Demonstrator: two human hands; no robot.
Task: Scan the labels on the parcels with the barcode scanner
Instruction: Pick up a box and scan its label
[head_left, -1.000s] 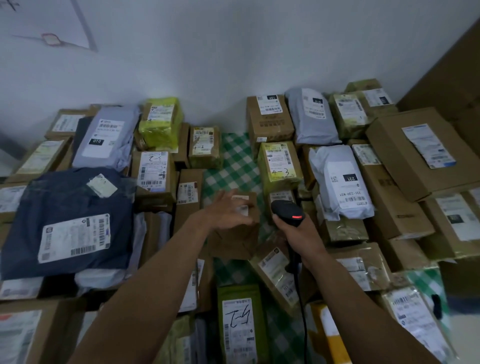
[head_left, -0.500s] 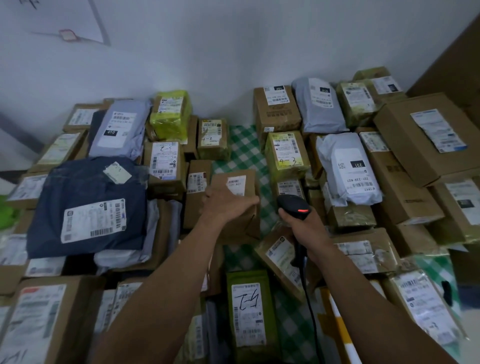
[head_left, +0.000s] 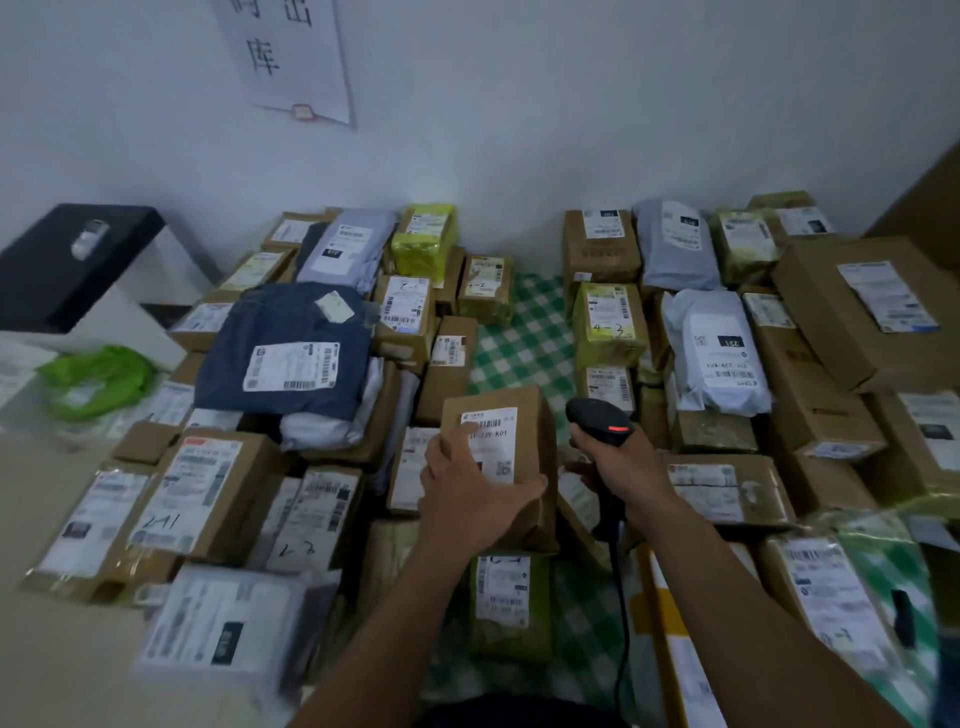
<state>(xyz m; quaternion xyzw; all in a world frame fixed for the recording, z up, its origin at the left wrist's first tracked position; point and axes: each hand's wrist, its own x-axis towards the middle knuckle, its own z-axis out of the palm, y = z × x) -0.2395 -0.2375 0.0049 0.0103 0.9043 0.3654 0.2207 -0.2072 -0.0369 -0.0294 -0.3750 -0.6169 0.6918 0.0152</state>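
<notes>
The left grip (head_left: 467, 499) holds a cardboard parcel (head_left: 535, 415) tipped up, likely so its label (head_left: 493, 441) faces the barcode scanner (head_left: 597, 421) clasped in the right grip (head_left: 623, 462) beside it.

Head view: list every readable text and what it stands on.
"库" on the wall sign.
"K01" on the held box.
"4-3" on the yellow parcel.
"4-2" on the small box.
"231", upside down, on the white bag.
Remaining print is too blurred to read.

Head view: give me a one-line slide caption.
Left hand holds a brown parcel, label facing the camera, while the right hand grips a black barcode scanner beside it.
</notes>
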